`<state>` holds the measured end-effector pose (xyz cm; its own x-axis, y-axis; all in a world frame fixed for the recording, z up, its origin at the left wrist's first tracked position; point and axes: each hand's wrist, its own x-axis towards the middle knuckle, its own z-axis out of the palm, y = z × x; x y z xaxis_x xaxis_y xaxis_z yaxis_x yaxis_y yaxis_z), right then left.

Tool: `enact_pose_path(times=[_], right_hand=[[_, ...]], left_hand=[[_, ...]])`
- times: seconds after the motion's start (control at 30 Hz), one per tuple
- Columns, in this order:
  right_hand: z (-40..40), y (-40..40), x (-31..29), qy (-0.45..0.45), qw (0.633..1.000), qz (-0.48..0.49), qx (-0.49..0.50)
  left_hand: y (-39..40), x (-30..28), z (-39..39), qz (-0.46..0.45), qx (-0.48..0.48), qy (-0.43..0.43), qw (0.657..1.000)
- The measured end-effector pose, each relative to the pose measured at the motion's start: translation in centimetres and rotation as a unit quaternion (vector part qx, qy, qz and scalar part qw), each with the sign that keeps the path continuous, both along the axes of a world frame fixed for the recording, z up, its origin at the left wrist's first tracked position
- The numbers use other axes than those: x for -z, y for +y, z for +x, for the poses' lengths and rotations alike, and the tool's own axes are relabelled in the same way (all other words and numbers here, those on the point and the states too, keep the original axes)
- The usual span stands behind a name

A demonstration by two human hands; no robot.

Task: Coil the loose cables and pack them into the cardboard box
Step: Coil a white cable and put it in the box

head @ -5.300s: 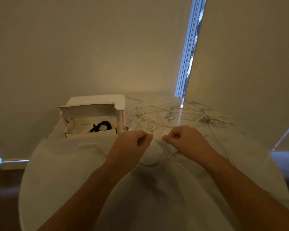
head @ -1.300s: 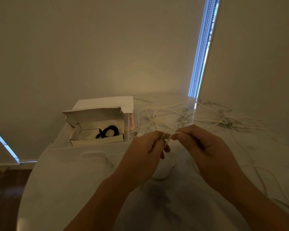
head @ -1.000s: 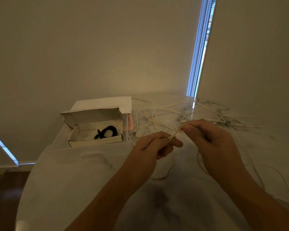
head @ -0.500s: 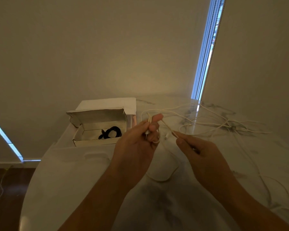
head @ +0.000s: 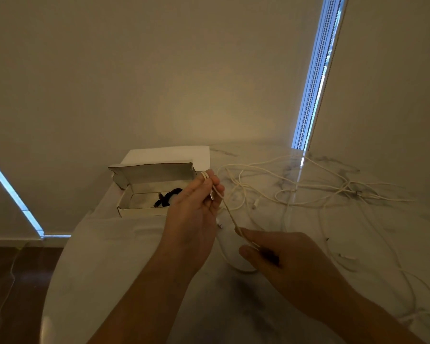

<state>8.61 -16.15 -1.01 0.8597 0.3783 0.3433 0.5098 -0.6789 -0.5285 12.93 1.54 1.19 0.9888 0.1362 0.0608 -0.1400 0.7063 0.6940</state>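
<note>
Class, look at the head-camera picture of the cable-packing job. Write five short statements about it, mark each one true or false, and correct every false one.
1. The cardboard box is closed. False: its lid stands open.
2. A black coiled cable lies inside the box. True.
3. The left hand holds a white cable wound round its fingers. True.
4. The right hand rests flat and idle on the table. False: it pinches the same white cable, stretched taut up to the left hand.
5. All white cables are packed. False: loose white cables lie spread on the table to the right of the box.
</note>
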Motion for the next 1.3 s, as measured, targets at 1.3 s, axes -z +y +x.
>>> enact_pose_path(times=[1.3], right_hand=[[3.5,-3.2,0.0,-0.109,0.991,0.056,0.047]], left_hand=[[-0.8,-0.8,-2.3,0.233,0.224,-0.05,0.945]])
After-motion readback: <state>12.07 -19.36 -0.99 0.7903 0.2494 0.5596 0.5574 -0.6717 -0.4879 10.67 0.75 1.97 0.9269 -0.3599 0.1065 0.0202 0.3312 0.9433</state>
